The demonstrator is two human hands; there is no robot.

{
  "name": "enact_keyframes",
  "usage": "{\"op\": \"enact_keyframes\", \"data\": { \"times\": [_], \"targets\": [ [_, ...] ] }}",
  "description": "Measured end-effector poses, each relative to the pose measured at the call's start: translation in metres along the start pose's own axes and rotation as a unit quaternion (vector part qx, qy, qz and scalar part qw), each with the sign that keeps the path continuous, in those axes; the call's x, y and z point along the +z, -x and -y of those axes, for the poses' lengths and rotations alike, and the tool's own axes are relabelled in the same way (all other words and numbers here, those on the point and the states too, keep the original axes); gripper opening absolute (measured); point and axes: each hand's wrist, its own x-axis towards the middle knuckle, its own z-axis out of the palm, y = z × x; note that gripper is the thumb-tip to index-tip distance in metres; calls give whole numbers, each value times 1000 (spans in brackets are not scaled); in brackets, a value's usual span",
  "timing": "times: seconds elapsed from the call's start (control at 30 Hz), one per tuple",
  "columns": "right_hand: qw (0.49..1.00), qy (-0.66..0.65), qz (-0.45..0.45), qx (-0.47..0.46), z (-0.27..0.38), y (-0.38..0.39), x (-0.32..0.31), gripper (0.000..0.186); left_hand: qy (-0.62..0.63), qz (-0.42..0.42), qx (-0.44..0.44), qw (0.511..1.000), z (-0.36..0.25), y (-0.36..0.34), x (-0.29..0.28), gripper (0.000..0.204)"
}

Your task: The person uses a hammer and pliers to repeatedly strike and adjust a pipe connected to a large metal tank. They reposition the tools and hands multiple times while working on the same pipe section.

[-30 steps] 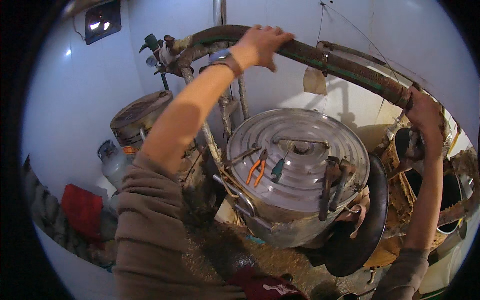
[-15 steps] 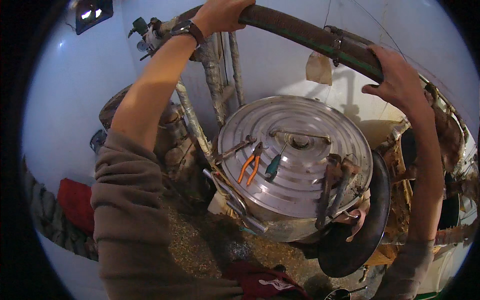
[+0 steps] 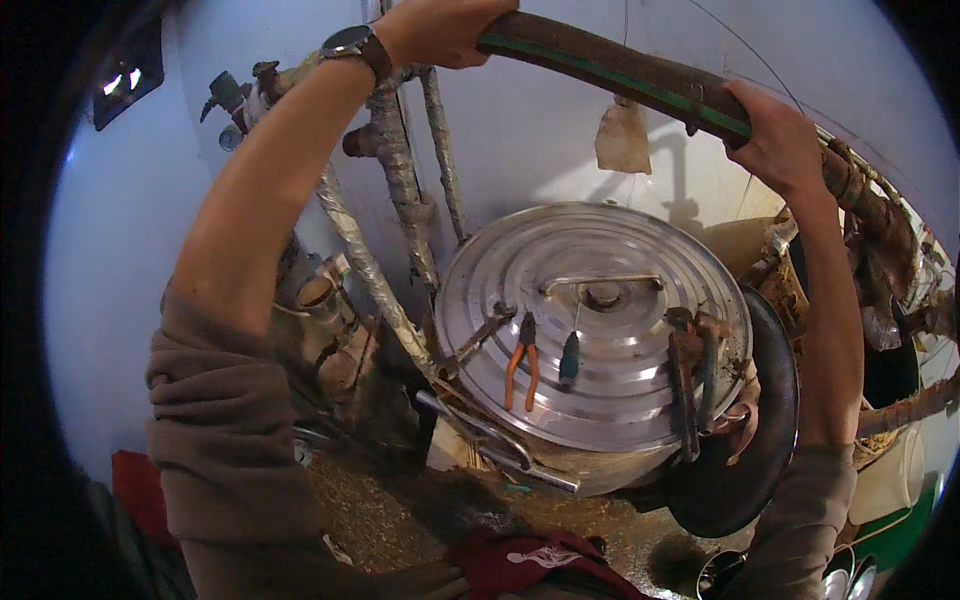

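Note:
Both my arms reach up and hold a thick dark brown hose with a green stripe, which spans the top of the view. My left hand, below a wristwatch, is closed round the hose's left part and partly cut off by the upper edge. Farther right, my right hand grips it beside a metal clamp. Beneath stands a large pot with a ribbed metal lid. On the lid lie orange-handled pliers, a teal-handled screwdriver, an adjustable wrench, a rusty pipe wrench and a hammer.
Foil-wrapped pipes with a valve and gauge rise left of the pot. A black round disc leans at its right. A stained paper piece hangs on the wall. A white bucket stands at lower right.
My right hand's fingers and thumb have closed round the hose, where the thumb stood apart before. The whole view has shifted slightly, and the left hand keeps its hold.

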Motion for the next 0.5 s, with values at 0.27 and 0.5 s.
{"op": "enact_keyframes", "data": {
  "times": [0.27, 0.5],
  "targets": [
    [993, -51, -70, -83, 83, -8, -20, 102, 1, -97, 6, 995, -6, 7, 11, 37],
    [997, -67, 28, 12, 118, -55, 1, 86, 29, -65, -47, 996, -14, 10, 2, 28]
  ]
}}
